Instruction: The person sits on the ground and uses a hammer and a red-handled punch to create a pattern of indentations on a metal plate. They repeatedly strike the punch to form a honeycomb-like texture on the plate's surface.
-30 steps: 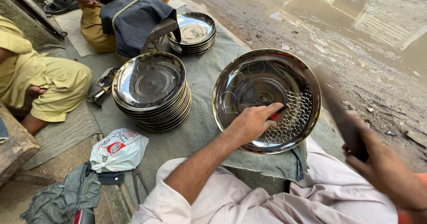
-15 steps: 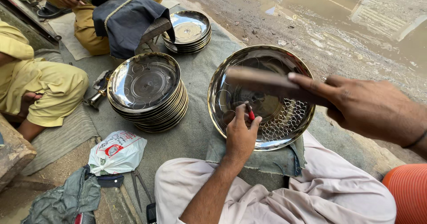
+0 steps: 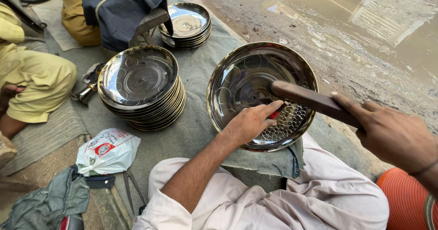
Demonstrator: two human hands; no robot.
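While left hand [image 3: 248, 122] pinned red-tipped punch [image 3: 275, 114] on steel plate [image 3: 255, 81], right hand [image 3: 392, 134] clenched hammer [image 3: 310, 100] above, ready for striking.

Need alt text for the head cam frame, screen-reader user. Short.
A person's left hand holds a small red-tipped tool against a large shiny metal plate partly stamped with circles, while the right hand holds a wooden mallet over it. A stack of plates sits on the grey cloth to the left.
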